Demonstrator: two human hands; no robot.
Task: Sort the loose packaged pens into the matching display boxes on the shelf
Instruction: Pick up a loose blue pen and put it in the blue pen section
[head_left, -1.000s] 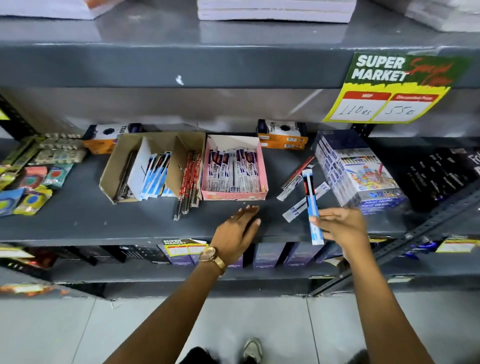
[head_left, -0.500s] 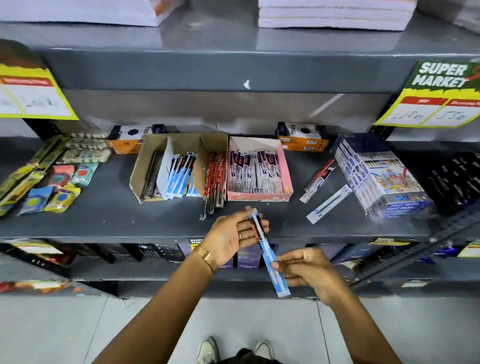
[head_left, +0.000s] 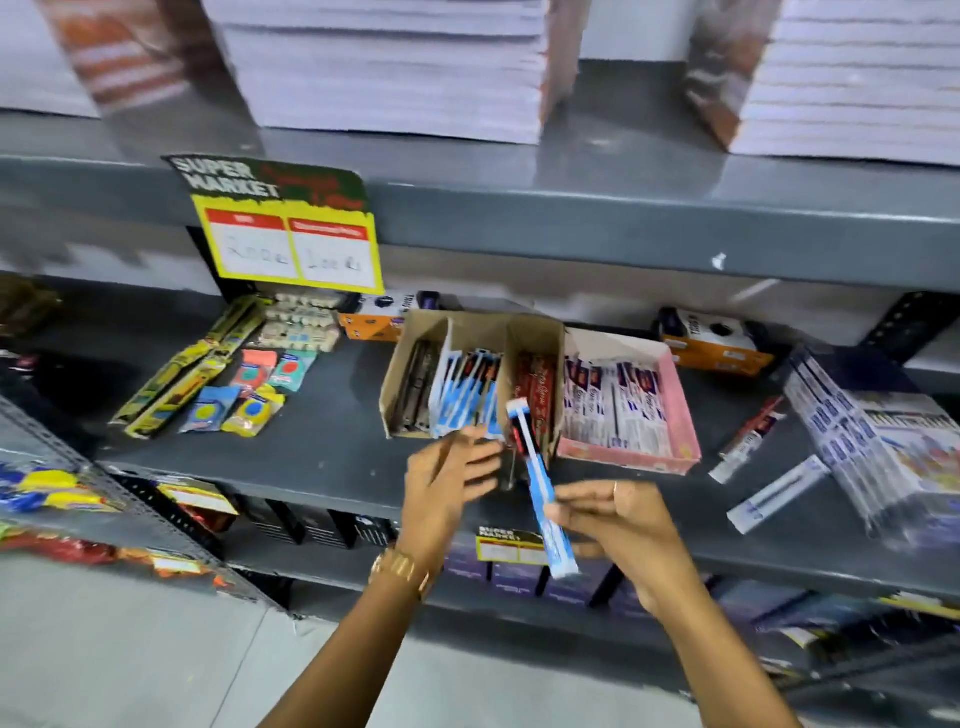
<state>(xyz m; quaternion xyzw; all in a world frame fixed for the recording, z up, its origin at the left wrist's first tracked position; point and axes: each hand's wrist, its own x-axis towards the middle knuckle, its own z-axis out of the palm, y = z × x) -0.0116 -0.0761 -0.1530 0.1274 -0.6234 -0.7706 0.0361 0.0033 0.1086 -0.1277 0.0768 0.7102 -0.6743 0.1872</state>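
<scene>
My right hand (head_left: 621, 525) grips a blue-and-white packaged pen (head_left: 535, 467) by its lower half, its top pointing up at the shelf. My left hand (head_left: 447, 483) is blurred, fingers spread, just left of the pen and apart from it. Behind them a brown cardboard display box (head_left: 415, 358) holds matching blue packs (head_left: 465, 389) and red packs (head_left: 535, 384). A pink box (head_left: 680, 415) beside it holds white-and-purple pens. Loose packaged pens lie right of it: a red-and-white one (head_left: 748, 436) and a white one (head_left: 776, 493).
A shrink-wrapped stack of colour-pencil boxes (head_left: 883, 441) fills the shelf's right. Erasers and pencil packs (head_left: 244, 384) lie at the left. Orange boxes (head_left: 717, 343) stand at the back. A yellow price sign (head_left: 291, 234) hangs from the upper shelf, which carries paper stacks (head_left: 389, 67).
The view swung left and up. My left hand let go of the pen's top and opened beside it. My right hand keeps the pen, now in front of the brown box.
</scene>
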